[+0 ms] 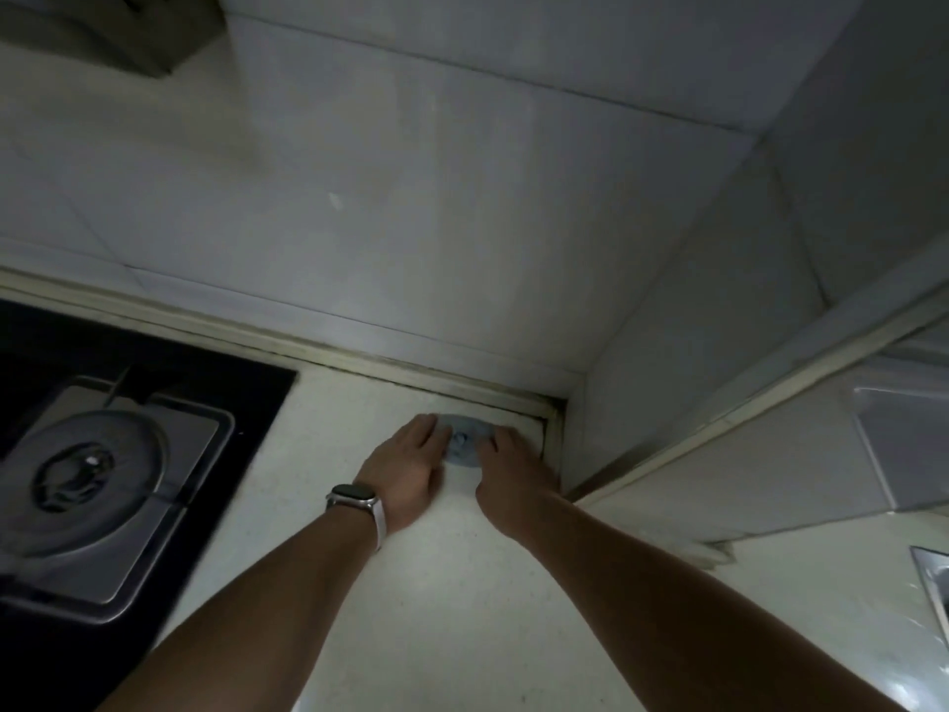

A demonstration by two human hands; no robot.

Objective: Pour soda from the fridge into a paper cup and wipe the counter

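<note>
Head view: I see both hands reaching to the back right corner of the counter (436, 583), where a round grey-blue object (464, 444) with a small knob at its centre sits just beside the tiled wall (411, 197). It is too blurred to tell what it is. Left hand (411, 465), watch (354, 498) on its wrist, lays fairly straight fingers against the object's left edge, nothing grasped. Right hand (508, 470) covers the right edge; I cannot tell whether it grips. Gas hob (102, 480) at left, sink corner (934, 573) at far right.
</note>
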